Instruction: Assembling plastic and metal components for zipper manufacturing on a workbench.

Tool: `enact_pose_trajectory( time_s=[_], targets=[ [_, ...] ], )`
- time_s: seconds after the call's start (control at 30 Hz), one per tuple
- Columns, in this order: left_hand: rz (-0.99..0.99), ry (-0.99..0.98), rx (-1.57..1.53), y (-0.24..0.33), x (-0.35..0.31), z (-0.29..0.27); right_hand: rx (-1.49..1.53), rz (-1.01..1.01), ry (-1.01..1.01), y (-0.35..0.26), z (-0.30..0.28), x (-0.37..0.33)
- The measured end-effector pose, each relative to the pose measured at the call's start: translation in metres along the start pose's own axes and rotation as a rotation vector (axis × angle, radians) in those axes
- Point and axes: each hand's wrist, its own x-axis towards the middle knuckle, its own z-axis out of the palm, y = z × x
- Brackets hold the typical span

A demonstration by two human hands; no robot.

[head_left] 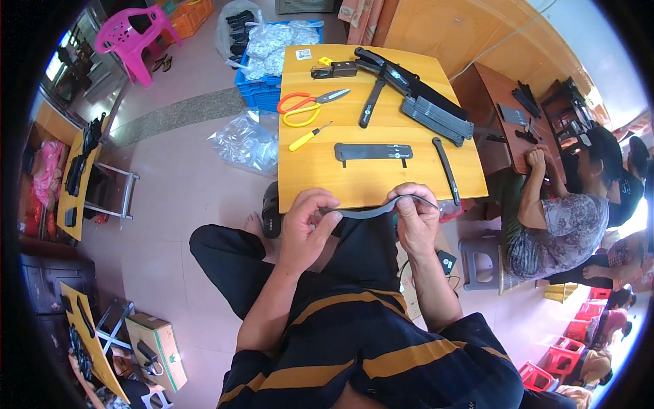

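My left hand and my right hand grip opposite ends of a thin grey strap, between thumb and fingers. It bows in a wavy curve just off the near edge of the yellow table. Ahead of it lies a flat dark strip with white print and two small black tabs below. A narrow black strap rests to its right. Farther back are a stack of grey straps and a heap of black straps, with one strap pointing toward me.
Scissors with red and yellow handles and a yellow-handled pointed tool lie on the table's left. A small dark box sits behind. Left of the table stand a blue crate and a clear bag. A co-worker sits at right.
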Motion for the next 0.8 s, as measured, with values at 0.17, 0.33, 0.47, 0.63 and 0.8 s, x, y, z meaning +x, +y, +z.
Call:
enact_pose_trajectory(
  time_s=[0.17, 0.33, 0.47, 0.63, 0.8],
  targets=[
    [-0.12, -0.035, -0.189, -0.01, -0.004, 0.002, 0.005, 0.012, 0.059, -0.001, -0.003, 0.002],
    [-0.292, 0.038, -0.167, -0.016, 0.005, 0.004, -0.108, 0.118, 0.174, -0.006, -0.011, 0.001],
    [-0.305, 0.101, -0.21, -0.02, 0.022, 0.015, -0.233, 0.204, 0.224, -0.004, -0.033, 0.005],
    [-0.408, 0.188, -0.235, -0.035, 0.041, 0.023, -0.283, 0.302, 0.314, 0.003, -0.049, 0.014],
    [-0.388, 0.213, -0.292, -0.055, 0.056, 0.031, -0.24, 0.33, 0.33, 0.02, -0.066, 0.026]
  ],
)
